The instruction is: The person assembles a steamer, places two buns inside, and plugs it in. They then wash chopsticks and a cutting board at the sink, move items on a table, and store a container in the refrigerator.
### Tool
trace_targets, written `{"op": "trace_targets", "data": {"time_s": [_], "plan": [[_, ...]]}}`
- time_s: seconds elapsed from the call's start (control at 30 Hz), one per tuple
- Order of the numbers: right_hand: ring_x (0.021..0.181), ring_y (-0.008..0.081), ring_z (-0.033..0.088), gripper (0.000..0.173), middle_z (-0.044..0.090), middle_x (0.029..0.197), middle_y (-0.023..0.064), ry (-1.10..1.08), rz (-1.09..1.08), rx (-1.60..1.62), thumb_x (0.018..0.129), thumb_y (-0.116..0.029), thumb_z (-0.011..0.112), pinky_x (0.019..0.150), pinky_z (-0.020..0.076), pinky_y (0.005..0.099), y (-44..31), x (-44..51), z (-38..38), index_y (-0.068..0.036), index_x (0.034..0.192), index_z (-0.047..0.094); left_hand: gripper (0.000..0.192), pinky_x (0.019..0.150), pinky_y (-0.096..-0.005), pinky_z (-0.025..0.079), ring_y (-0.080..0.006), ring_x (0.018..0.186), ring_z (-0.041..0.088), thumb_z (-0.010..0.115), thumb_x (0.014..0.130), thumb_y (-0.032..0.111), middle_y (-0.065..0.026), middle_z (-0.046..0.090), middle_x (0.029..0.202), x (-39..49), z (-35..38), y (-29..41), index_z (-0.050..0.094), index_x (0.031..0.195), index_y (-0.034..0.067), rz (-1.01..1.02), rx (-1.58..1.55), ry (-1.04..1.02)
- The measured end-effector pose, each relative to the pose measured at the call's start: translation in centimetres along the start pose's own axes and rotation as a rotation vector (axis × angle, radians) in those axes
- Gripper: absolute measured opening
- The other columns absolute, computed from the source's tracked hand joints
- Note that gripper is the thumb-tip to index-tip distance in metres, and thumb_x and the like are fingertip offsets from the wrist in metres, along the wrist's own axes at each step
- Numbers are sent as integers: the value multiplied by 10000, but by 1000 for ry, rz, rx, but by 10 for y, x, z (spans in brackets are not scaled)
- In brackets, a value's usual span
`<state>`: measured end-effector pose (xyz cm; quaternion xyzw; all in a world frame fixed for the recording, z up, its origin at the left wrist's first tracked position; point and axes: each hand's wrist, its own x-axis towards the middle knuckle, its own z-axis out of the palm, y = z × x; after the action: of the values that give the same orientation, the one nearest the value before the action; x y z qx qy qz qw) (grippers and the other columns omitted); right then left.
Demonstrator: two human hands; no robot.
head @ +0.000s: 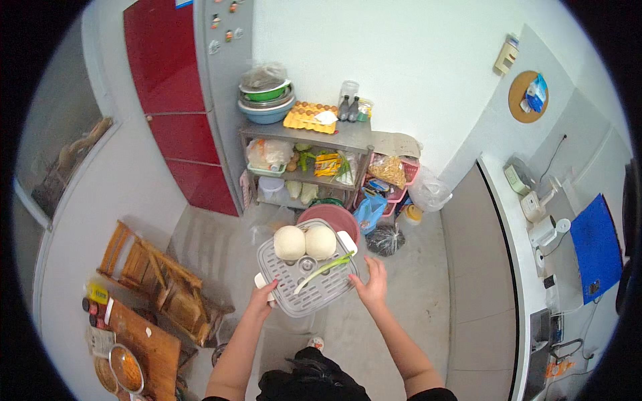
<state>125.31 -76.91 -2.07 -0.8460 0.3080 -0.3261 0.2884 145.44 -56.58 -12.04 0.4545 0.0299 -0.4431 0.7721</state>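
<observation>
A grey slotted steamer tray (pixel 316 295) with white handles is held out before me, tilted. Two round white buns (pixel 305 242) sit side by side on its far half, and a green onion stalk (pixel 323 273) lies across the slots on the near right. My left hand (pixel 263 296) grips the tray by the white handle at its left corner. At the right edge is my right hand (pixel 371 283), its fingers spread and its thumb at the rim; whether the thumb touches the rim cannot be told.
Beyond the tray are a pink basin (pixel 333 215) on the floor and a metal shelf (pixel 351 138) with eggs and vegetables. A folding wooden chair (pixel 165 285) and a wooden table (pixel 150 346) stand left. A white counter (pixel 506 220) with appliances runs along the right.
</observation>
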Motion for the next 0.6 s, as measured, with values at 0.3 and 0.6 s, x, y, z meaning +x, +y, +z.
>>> {"op": "trace_targets", "data": {"time_s": [0.3, 0.6], "plan": [[972, 252, 535, 381, 553, 1113, 88, -290, -563, -278, 729, -62, 508, 832, 439, 359, 33, 123, 9, -55, 1106, 566, 320, 783, -359, 511, -216, 887, 617, 590, 832, 128, -107, 614, 1021, 96, 93, 28, 528, 1118, -1, -42, 47, -62], [907, 244, 528, 302, 548, 972, 79, -236, -596, -254, 700, -85, 542, 769, 437, 351, 84, 251, 58, -55, 995, 599, 318, 787, -352, 516, -213, 881, 626, 589, 832, 160, -104, 632, 990, 238, 131, 75, 541, 1115, 21, -89, 66, -202]]}}
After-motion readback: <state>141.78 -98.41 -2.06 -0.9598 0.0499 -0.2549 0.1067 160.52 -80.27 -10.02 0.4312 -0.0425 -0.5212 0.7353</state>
